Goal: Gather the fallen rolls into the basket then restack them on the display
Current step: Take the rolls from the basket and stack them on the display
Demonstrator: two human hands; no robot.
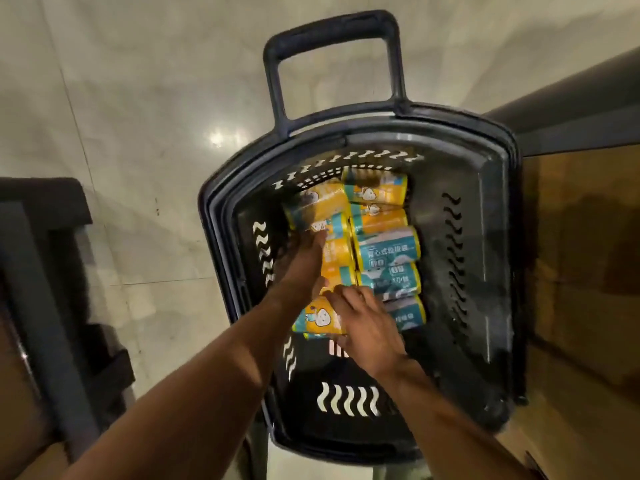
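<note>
Two columns of rolls (388,251) lie in the far half of the dark basket (498,188), leaving open room along its right wall and near end. The basket's pull handle (332,29) stands up at the far rim. The floor (138,98) is pale glossy tile. The rolls have yellow and teal wrappers with a cartoon figure and Chinese writing. The left hand (304,261) touches the yellow rolls with its fingers straight. The right hand (367,327) lies over the nearest roll (320,318) with its fingers spread; whether it grips cannot be told.

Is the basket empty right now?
No, yellow and teal rolls lie packed side by side inside the basket.
</note>
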